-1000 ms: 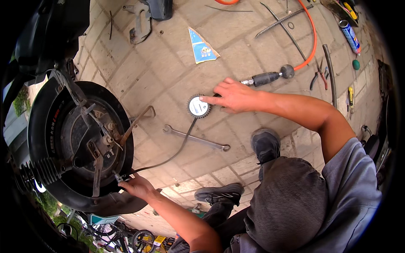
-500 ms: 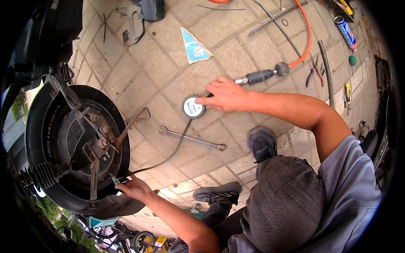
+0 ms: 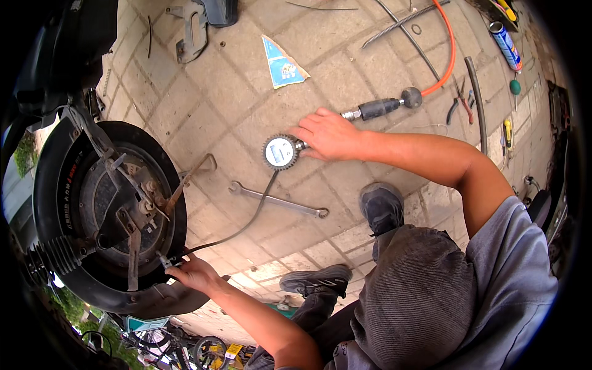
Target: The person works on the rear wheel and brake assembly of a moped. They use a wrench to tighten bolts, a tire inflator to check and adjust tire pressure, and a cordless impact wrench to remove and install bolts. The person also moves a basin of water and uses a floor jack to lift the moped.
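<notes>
The left hand (image 3: 193, 274) holds the hose end (image 3: 164, 261) at the wheel (image 3: 94, 188). The right hand (image 3: 330, 137) grips the inflator (image 3: 379, 109) beside its round gauge (image 3: 280, 153).

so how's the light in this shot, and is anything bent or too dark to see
Head view: daylight, with brighter patches on the paving near the shoes; head view: the black bodywork at upper left loses detail in darkness; head view: fisheye bending toward the black rim, while the gauge looks reasonably sharp.

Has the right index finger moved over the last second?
Yes: judged against the round gauge, the right hand has drawn its index finger back, off the white face.
</notes>
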Demonstrator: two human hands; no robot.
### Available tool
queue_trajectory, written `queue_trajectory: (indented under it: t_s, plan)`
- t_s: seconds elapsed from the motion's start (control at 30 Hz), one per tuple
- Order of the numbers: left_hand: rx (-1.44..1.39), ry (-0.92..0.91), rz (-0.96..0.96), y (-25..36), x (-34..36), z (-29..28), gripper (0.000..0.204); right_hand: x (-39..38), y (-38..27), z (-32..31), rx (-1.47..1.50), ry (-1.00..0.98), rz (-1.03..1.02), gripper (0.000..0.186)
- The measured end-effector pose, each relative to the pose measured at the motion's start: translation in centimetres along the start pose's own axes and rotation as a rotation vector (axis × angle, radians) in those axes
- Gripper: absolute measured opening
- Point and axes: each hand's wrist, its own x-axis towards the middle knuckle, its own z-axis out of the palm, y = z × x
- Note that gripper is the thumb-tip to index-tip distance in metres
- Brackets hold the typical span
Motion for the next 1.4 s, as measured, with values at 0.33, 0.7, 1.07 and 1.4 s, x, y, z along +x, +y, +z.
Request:
queue_trajectory:
  t_s: [0.33, 0.7, 1.07, 1.4]
  plan:
    - [0.094, -0.002, -0.011, 0.3, -0.9, 1.3, 0.075, 1.5, -3.4, -5.0, 0.17, -0.555, 0.114, 0.03]
    - [0.059, 0.014, -0.028, 0.3, -0.8, 1.3, 0.067, 2.4, -6.0, -5.7, 0.536, -0.756, 0.097, 0.024]
    - [0.057, 0.019, -0.046, 0.2, -0.7, 2.2, 0.068, 2.3, -5.9, -5.2, 0.412, -0.542, 0.045, 0.022]
    - [0.047, -0.022, 0.005, 0.2, -0.6, 1.5, 0.067, 1.7, -6.7, -5.4, 0.343, -0.528, 0.104, 0.022]
